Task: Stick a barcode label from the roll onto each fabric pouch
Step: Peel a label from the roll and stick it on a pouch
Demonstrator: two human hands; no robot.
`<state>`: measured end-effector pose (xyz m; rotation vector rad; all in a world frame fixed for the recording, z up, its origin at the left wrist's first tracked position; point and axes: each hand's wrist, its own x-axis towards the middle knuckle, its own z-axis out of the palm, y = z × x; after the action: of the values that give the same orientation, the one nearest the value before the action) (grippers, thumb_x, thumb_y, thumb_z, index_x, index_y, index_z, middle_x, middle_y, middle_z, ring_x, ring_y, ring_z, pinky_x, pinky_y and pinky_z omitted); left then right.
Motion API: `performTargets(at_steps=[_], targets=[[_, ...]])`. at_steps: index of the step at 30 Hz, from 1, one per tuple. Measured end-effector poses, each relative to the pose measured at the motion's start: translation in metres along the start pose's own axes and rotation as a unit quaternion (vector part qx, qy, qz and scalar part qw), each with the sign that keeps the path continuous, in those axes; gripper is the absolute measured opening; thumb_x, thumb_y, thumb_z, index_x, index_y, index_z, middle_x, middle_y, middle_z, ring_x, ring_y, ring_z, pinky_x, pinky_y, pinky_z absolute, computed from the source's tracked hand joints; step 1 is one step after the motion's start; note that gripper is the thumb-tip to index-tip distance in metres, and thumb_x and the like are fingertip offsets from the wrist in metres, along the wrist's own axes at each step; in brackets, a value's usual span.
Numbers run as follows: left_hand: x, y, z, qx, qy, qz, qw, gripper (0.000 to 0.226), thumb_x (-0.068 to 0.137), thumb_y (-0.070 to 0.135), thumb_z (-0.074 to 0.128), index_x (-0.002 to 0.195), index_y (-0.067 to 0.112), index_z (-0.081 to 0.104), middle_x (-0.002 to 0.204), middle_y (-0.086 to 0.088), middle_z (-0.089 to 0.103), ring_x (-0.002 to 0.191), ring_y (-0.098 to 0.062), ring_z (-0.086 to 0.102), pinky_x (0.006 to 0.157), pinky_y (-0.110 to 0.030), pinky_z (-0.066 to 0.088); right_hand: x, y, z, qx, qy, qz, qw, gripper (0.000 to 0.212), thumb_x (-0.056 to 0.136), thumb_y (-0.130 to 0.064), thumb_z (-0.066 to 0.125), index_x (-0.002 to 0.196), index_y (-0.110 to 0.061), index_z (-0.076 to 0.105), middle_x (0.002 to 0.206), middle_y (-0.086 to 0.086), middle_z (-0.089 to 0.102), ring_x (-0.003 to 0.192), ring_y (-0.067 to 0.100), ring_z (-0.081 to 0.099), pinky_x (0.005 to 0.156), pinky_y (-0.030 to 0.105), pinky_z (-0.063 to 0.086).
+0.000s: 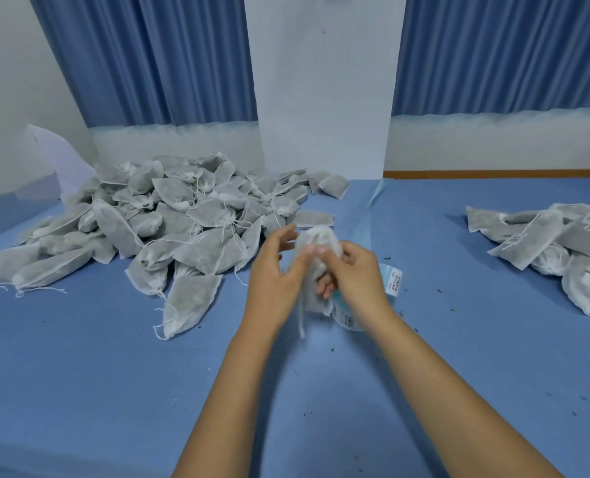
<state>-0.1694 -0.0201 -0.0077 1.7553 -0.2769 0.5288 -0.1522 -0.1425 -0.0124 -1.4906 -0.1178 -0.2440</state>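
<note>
Blue tabletop (97,391), scattered with dark crumbs.

Large heap of unlabelled pouches (169,222): left of the held pouch and farther back, drawstrings trailing.

Smaller heap of labelled pouches (563,243): well to the right of the held pouch, white barcode labels face up.

Held pouch (321,236): lifted off the tabletop at centre, motion-blurred. Its long axis runs roughly away from the person, pale end pointing to the far side and a string dangling from the near end.

Label roll (347,317): just right of and below the held pouch, mostly hidden under the right wrist. One printed label shows at its edge. A backing strip (366,219) trails off toward the far wall.

Left hand (276,274): grasps the pouch, thumb on front, fingers spread behind.

Right hand (355,270): pinches the pouch, thumb beside the left thumb, fingers curled underneath. Cannot tell whether a label sits under the thumbs.
</note>
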Motion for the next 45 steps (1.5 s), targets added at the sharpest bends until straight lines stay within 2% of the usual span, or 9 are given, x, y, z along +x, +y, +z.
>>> performTargets(at_steps=[3, 7, 10, 15, 20, 24, 32, 39, 45], targets=[[0.006, 0.003, 0.023, 0.076, -0.058, -0.003, 0.995, 0.015, 0.086, 0.028, 0.069, 0.099, 0.024, 0.061, 0.085, 0.013, 0.066, 0.078, 0.003, 0.060, 0.070, -0.013, 0.043, 0.003, -0.020, -0.025, 0.109, -0.034, 0.056, 0.992, 0.017, 0.094, -0.011, 0.055, 0.086, 0.003, 0.060, 0.056, 0.014, 0.059, 0.038, 0.019, 0.054, 0.040, 0.023, 0.045], [0.010, 0.011, 0.056, 0.223, -0.021, -0.003, 0.975, 0.025, 0.087, 0.030, 0.064, 0.111, 0.022, 0.065, 0.083, -0.001, 0.069, 0.079, -0.022, 0.063, 0.064, -0.034, 0.048, 0.009, -0.025, -0.057, -0.059, -0.020, -0.034, 0.997, 0.001, 0.084, -0.007, 0.065, 0.084, -0.008, 0.065, 0.063, 0.001, 0.058, 0.044, 0.014, 0.041, 0.045, 0.022, 0.038], [0.014, 0.020, 0.073, 0.289, -0.052, 0.047, 0.955, 0.043, 0.085, 0.023, 0.060, 0.125, 0.037, 0.054, 0.083, 0.003, 0.066, 0.081, -0.023, 0.062, 0.060, -0.031, 0.040, 0.012, -0.026, -0.077, -0.090, -0.009, -0.128, 0.988, 0.029, 0.077, 0.006, 0.067, 0.094, -0.016, 0.070, 0.073, -0.011, 0.061, 0.062, 0.017, 0.045, 0.049, 0.017, 0.040], [0.016, 0.028, 0.086, 0.121, -0.194, 0.037, 0.973, 0.058, 0.077, 0.004, 0.052, 0.122, 0.040, 0.048, 0.096, 0.011, 0.066, 0.080, -0.011, 0.060, 0.068, -0.031, 0.048, 0.013, -0.016, -0.101, -0.066, 0.022, -0.159, 0.985, 0.020, 0.081, 0.003, 0.069, 0.089, -0.015, 0.068, 0.074, 0.006, 0.069, 0.062, 0.015, 0.056, 0.054, 0.022, 0.044], [0.010, 0.018, 0.085, 0.019, -0.267, -0.017, 0.963, 0.038, 0.078, 0.030, 0.049, 0.113, 0.044, 0.055, 0.095, 0.011, 0.070, 0.088, -0.008, 0.065, 0.076, -0.026, 0.053, 0.011, 0.002, -0.103, -0.041, 0.009, -0.159, 0.986, 0.016, 0.080, -0.013, 0.068, 0.086, -0.027, 0.072, 0.055, 0.001, 0.064, 0.049, 0.027, 0.053, 0.049, 0.033, 0.045], [0.006, 0.015, 0.084, -0.038, -0.246, -0.038, 0.968, 0.022, 0.089, 0.043, 0.048, 0.103, 0.042, 0.064, 0.091, 0.012, 0.071, 0.090, -0.002, 0.064, 0.079, -0.013, 0.047, 0.009, 0.005, -0.103, -0.020, 0.043, -0.151, 0.987, 0.018, 0.077, -0.013, 0.064, 0.076, -0.028, 0.075, 0.050, 0.017, 0.044, 0.045, 0.012, 0.034, 0.045, 0.019, 0.033], [0.008, 0.007, 0.086, -0.004, -0.218, -0.030, 0.975, 0.017, 0.099, 0.019, 0.053, 0.102, 0.025, 0.068, 0.066, 0.025, 0.061, 0.058, 0.009, 0.051, 0.058, -0.005, 0.035, 0.006, 0.000, -0.118, -0.128, -0.035, -0.207, 0.969, 0.008, 0.081, -0.013, 0.072, 0.082, -0.020, 0.073, 0.069, 0.001, 0.059, 0.060, 0.016, 0.050, 0.057, 0.023, 0.040], [0.008, 0.011, 0.089, -0.060, -0.201, -0.158, 0.965, 0.044, 0.088, -0.008, 0.045, 0.073, 0.024, 0.070, 0.073, 0.001, 0.071, 0.064, -0.004, 0.059, 0.061, -0.013, 0.042, 0.011, -0.002, -0.124, 0.018, 0.008, -0.093, 0.995, 0.018, 0.084, 0.005, 0.062, 0.079, -0.009, 0.073, 0.060, 0.002, 0.063, 0.050, 0.012, 0.054, 0.044, 0.021, 0.041], [0.005, 0.013, 0.094, -0.064, -0.173, -0.145, 0.972, 0.031, 0.091, 0.028, 0.064, 0.060, 0.024, 0.066, 0.051, 0.016, 0.043, 0.049, -0.001, 0.037, 0.051, -0.013, 0.030, 0.014, 0.001, -0.130, 0.033, 0.018, -0.092, 0.995, 0.021, 0.085, 0.004, 0.062, 0.075, -0.011, 0.073, 0.057, 0.002, 0.063, 0.047, 0.016, 0.055, 0.047, 0.022, 0.044]])
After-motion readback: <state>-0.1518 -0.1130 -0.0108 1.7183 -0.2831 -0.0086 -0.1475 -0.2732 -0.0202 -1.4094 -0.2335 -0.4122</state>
